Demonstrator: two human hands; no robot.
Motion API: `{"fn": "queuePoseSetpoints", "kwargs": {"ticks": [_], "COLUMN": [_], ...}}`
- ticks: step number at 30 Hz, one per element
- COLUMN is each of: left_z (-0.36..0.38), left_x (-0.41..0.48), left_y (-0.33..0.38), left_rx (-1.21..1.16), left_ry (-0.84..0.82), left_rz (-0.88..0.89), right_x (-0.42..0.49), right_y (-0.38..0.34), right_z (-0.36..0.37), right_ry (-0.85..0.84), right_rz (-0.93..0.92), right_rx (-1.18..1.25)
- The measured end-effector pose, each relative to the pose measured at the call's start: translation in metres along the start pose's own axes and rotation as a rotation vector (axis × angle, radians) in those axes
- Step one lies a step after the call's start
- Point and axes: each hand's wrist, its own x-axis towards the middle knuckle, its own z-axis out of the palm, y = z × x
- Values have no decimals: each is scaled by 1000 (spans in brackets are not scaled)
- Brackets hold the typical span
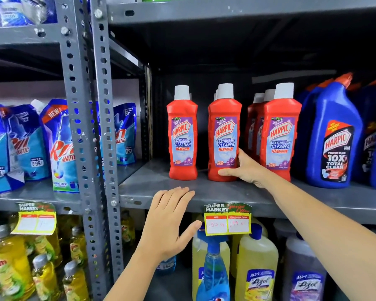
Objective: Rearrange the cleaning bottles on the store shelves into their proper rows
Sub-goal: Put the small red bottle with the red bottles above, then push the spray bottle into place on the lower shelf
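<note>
Gripping the middle red bottle (224, 135) low, the right hand (245, 168) should slide it upright. The left hand (167, 222) hovers flat, empty, at the shelf edge (139, 199).

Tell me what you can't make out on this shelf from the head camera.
- Bottles behind the front red bottles: only their caps show, so the count is hidden.
- Handwritten prices on the yellow tag: too faint to read.
- Right hand fingers behind the middle red bottle: hidden by the bottle.
- Blue bottles at far right: cut off by the edge.
</note>
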Motion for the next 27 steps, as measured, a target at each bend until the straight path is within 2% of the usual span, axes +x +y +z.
{"fn": "queuePoseSetpoints", "kwargs": {"ticks": [8, 12, 14, 16, 19, 21, 23, 27], "left_z": [-2, -3, -3, 0, 8, 15, 26, 54], "left_x": [0, -1, -4, -11, -32, -53, -78, -137], "left_y": [4, 4, 5, 6, 8, 8, 9, 14], "left_rx": [9, 3, -1, 8, 20, 10, -8, -57], "left_ry": [-13, -6, 6, 15, 33, 36, 12, -134], "left_rz": [-14, -16, -12, -9, -20, -40, -73, -138], "right_x": [-2, -10, -23, -46, -93, -122, -146, -180], "right_y": [4, 2, -5, -13, -23, -20, 0, 59], "right_z": [0, -3, -2, 3, 14, 24, 39, 75], "right_ry": [27, 143, 267, 456, 870, 991, 944, 763], "right_rz": [-8, -28, -77, -200, -553, -732, -782, -704], "right_rx": [-54, -205, -217, -185, -141, -114, -123, -114]}}
